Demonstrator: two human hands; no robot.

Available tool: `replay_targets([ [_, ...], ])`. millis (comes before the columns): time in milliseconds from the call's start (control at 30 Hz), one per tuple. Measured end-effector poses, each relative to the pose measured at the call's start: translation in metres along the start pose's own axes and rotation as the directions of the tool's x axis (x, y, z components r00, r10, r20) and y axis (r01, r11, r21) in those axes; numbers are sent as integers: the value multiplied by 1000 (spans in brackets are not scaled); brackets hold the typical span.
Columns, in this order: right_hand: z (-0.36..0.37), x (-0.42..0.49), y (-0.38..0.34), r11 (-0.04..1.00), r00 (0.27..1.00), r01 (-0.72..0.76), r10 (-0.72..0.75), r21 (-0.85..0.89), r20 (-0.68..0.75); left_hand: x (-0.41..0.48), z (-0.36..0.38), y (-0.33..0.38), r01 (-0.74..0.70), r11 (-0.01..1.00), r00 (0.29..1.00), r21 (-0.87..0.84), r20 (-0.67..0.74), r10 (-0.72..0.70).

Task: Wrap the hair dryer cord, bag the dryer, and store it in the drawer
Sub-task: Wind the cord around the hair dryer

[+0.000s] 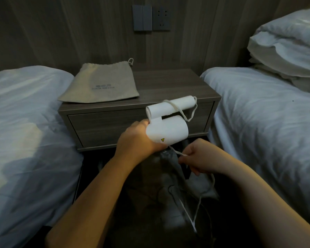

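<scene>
Head view: the left hand (138, 138) grips the rear end of the white dryer (168, 130), fingers curled round its barrel, and holds it up in front of the nightstand (168, 83). The dryer's handle is folded alongside the barrel and points right. A yellow warning triangle shows on the barrel's underside.

The white cord (187, 114) makes a loose loop or two over the handle, sagging off its right end. From under the barrel it runs down and right into the right hand (195, 158), which pinches it between thumb and curled fingers, just below and right of the dryer. Past that hand the cord drops in a slack curve toward the dark floor. Its plug end cannot be made out.

The beige drawstring bag (100, 83) lies flat on the left part of the nightstand top, its near left corner overhanging the edge, its drawstring loop at the back right. It is well apart from the dryer. The drawer (115, 126) below is closed.

A bed (25, 113) with white bedding stands to the left of the nightstand and another bed (258, 108) to the right, with stacked pillows (290, 47) at its head. On the wood-panelled wall above are a grey switch (142, 17) and a socket (161, 18), side by side.
</scene>
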State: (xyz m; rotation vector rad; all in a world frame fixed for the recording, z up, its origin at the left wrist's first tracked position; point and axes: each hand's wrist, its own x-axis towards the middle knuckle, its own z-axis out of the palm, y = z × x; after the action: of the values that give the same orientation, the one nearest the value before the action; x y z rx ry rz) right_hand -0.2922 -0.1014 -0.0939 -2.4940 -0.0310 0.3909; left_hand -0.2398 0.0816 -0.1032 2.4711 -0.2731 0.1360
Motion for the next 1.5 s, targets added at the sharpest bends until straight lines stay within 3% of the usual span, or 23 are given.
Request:
replay_targets([
  [100, -10, -9, -3, 997, 994, 52, -45, -63, 98, -2, 3, 1, -63, 990, 998, 125, 5, 63],
  [267, -23, -19, -2, 987, 962, 115, -83, -110, 262, -6, 4, 5, -203, 962, 978, 184, 83, 191],
  [433, -28, -24, 1, 984, 958, 100, -56, -145, 283, -6, 5, 5, -272, 922, 962, 275, 86, 258],
  [633, -32, -22, -3, 988, 986, 47, -22, -150, 164, -3, 5, -3, -306, 869, 944, 390, 2, 331],
  [767, -37, -26, -3, 961, 991, 114, -92, -253, 96, -1, 4, -7, -315, 860, 935, 402, -25, 354],
  [1000, -41, -30, -7, 908, 975, 19, -109, -419, -192, 2, -1, -9, -354, 832, 905, 428, -66, 419],
  [1167, -52, -32, -3, 905, 966, 21, -128, -424, -225, 7, -3, -20, -265, 807, 917, 527, -120, 380],
  [1267, -57, -35, -2, 949, 945, 172, -235, -266, -227, 8, -7, -22, -247, 808, 950, 535, -28, 310],
  [1400, -53, -26, 4, 946, 832, 275, -322, -169, -452, 5, -3, -20, -372, 811, 928, 452, 170, 332],
  [1500, -48, -19, 7, 957, 742, 276, -270, -88, -614, 2, 1, -12, -410, 861, 890, 299, 338, 306],
])
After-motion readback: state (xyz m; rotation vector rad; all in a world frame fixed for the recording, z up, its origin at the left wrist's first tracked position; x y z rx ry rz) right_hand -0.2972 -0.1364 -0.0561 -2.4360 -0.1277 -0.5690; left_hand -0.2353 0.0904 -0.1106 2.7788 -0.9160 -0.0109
